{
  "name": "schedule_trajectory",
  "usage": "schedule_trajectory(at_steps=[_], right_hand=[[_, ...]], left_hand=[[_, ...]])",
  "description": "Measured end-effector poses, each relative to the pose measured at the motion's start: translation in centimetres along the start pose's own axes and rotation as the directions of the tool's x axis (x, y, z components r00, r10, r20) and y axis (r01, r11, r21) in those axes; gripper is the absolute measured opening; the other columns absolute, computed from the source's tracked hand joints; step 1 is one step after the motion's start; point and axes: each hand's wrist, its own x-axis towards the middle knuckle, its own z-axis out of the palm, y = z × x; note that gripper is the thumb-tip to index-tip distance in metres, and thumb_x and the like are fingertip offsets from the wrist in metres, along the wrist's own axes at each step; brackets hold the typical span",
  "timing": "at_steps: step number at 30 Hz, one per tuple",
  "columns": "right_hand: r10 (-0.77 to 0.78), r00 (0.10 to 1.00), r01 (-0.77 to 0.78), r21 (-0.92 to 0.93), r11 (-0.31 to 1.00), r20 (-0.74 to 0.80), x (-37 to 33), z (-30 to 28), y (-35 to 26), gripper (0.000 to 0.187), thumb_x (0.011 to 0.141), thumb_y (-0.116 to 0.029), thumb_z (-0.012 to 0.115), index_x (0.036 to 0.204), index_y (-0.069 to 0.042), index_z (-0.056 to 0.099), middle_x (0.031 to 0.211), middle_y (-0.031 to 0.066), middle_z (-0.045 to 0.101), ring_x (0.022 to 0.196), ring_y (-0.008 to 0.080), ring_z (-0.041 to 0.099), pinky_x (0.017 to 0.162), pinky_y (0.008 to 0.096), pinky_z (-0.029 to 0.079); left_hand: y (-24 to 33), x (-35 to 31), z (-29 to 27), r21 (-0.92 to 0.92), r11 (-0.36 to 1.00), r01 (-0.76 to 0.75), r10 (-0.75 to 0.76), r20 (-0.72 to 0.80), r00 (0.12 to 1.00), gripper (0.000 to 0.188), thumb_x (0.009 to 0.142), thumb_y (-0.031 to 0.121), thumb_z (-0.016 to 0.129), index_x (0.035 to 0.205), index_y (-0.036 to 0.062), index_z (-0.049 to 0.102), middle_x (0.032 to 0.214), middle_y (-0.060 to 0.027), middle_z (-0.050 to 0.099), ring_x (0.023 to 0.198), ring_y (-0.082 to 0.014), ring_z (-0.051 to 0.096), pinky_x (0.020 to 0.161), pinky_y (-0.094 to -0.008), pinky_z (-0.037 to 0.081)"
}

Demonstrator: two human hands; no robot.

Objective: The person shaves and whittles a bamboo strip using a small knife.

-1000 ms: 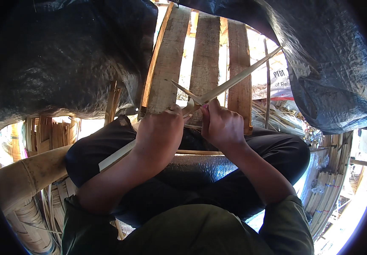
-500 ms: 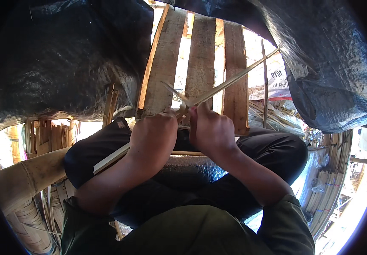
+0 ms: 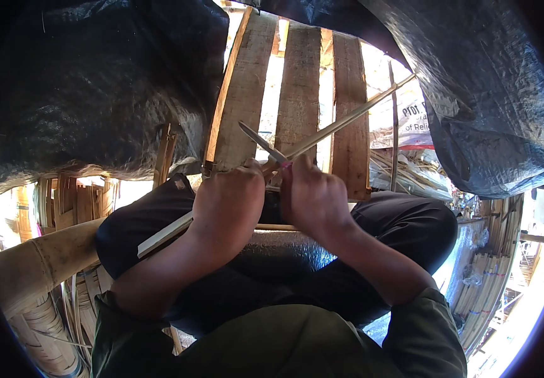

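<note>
A long, pale bamboo strip (image 3: 351, 118) runs slantwise from beside my left forearm, under my left hand, to the upper right. My left hand (image 3: 229, 198) is closed around it near the middle. In my closed right hand (image 3: 319, 192) is a knife (image 3: 260, 140). Its narrow blade points up and left, crossing the strip just past my knuckles. A bit of pink shows at the blade's base; the rest of the handle is hidden in my fist. Both hands are close together above my lap.
Before me is a slatted wooden bench (image 3: 298, 82). Dark plastic sheets hang at the left (image 3: 102, 94) and right (image 3: 480, 94). A thick bamboo pole (image 3: 45, 261) lies by my left knee. Bundled bamboo strips (image 3: 483, 283) stand at my right.
The knife blade has turned slightly, so more of its flat side shows. The strip's far end has shifted a little; both hands remain nearly in place.
</note>
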Motion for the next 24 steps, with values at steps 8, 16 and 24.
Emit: schedule_trajectory(at_steps=[8,16,24], right_hand=[[0.093,0.993,-0.095,0.029,0.995,0.075,0.6,0.0,0.6,0.022,0.098,-0.019,0.056,0.085,-0.002,0.052,0.055,0.0105,0.059,0.048,0.0273,0.066,0.043,0.0362,0.052],[0.038,0.996,-0.048,0.117,0.992,0.085,0.6,-1.6,-0.6,0.019,0.098,-0.016,0.055,0.087,-0.001,0.051,0.054,0.0137,0.057,0.047,0.0317,0.064,0.044,0.0406,0.051],[0.017,0.995,-0.038,0.224,0.974,0.095,0.4,-1.5,-0.3,0.017,0.098,-0.014,0.054,0.089,0.000,0.053,0.057,0.0200,0.059,0.053,0.0382,0.065,0.048,0.0463,0.052]], left_hand=[[-0.1,-0.1,-0.3,-0.024,1.000,-0.002,0.003,0.013,1.000,0.013,0.095,0.012,0.056,0.091,0.0028,0.065,0.074,-0.0125,0.072,0.070,-0.0272,0.075,0.060,-0.0355,0.060],[-0.7,-0.1,0.2,0.033,0.999,-0.011,0.010,0.026,1.000,0.023,0.101,0.024,0.054,0.097,0.0021,0.061,0.071,-0.0143,0.069,0.066,-0.0303,0.072,0.056,-0.0414,0.057],[-0.9,0.0,-0.3,0.002,1.000,-0.026,0.026,0.010,1.000,0.023,0.100,0.024,0.057,0.096,0.0022,0.060,0.070,-0.0148,0.069,0.066,-0.0312,0.072,0.058,-0.0414,0.057]])
